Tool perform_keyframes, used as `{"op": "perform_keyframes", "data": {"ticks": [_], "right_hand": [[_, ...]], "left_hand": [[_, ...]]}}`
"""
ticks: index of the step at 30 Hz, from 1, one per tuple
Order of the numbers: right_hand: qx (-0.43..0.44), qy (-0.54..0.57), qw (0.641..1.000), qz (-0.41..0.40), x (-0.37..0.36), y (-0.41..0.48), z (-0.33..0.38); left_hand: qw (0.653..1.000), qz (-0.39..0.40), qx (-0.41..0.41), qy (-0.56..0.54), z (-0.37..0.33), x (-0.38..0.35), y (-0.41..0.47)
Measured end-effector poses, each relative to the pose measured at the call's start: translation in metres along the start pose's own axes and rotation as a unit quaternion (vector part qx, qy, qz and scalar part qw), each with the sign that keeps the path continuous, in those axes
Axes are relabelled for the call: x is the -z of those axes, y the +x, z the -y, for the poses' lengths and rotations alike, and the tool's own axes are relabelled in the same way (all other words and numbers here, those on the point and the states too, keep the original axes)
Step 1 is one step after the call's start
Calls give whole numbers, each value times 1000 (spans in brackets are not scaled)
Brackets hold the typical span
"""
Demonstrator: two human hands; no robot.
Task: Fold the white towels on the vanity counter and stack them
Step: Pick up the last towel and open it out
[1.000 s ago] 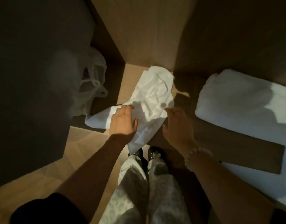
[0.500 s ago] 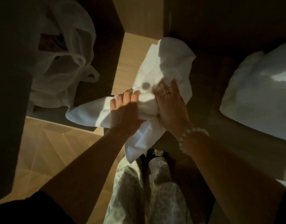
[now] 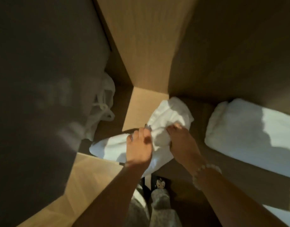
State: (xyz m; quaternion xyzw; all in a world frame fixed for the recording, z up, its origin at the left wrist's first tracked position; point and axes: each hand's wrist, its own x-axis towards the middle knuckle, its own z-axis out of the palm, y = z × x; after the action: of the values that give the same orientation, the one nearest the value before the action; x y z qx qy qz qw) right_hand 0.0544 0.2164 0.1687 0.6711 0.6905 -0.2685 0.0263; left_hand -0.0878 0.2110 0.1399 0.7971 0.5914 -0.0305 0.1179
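Obs., left to right.

- Bag (image 3: pixel 103 105): pale plastic, slumped in the dark gap left of the counter (image 3: pixel 141 110). Not touched; apart from the work.
- Left hand (image 3: pixel 139 145): fingers curled over a bunched ridge of the towel (image 3: pixel 171 114) and gripping it. Frame blurred, so single fingers are not resolved. Judgement: it gathers the slack so the cloth can be lifted and shaken flat.
- Towel: crumpled, unfolded, on the counter's near part. Its left end lies out over the edge, and a lower flap hangs down toward the feet.
- Right hand (image 3: pixel 184 142): fingertips dug into the same bunch and pinching cloth, just beside the left hand. Holds set close together suggest a search for an edge or corner.
- Bracelet (image 3: pixel 206 173) on the right wrist.
- Folded towel (image 3: pixel 249 128): flat at far right, well apart from the hands. Probably the stack's base, kept aside to leave working room.

Stage: early, first fold not yet made.
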Motion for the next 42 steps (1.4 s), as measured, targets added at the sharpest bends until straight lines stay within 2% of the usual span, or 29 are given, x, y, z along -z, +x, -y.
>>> {"op": "perform_keyframes", "data": {"ticks": [4,7,8,11,14,18,20,24,33,38,42], "right_hand": [[-10,89,994,-65,65,-42,9],[-11,59,989,-138,125,-60,22],[-2,41,990,-135,147,-67,30],[-53,32,994,-85,207,-87,47],[-66,61,986,-142,260,-102,63],[-41,49,979,-195,321,-113,89],[-18,49,971,-233,343,-115,104],[8,63,961,-270,365,-114,141],[69,54,956,-280,373,-106,220],[76,49,952,-294,362,-93,271],[49,64,952,-294,338,-85,310]], "left_hand": [[998,64,7,-3,-26,96,-2],[994,112,-1,9,-46,164,-3],[994,108,-3,2,-52,184,-5],[998,58,-16,-24,-62,241,-5],[999,0,-29,-32,-68,296,-2],[993,-103,-31,-52,-66,356,4],[991,-121,-21,-56,-61,383,1],[990,-141,2,-16,-38,421,-2],[983,-182,26,11,38,461,-23],[979,-206,14,-5,95,463,-23],[982,-187,-14,3,141,462,-29]]}}
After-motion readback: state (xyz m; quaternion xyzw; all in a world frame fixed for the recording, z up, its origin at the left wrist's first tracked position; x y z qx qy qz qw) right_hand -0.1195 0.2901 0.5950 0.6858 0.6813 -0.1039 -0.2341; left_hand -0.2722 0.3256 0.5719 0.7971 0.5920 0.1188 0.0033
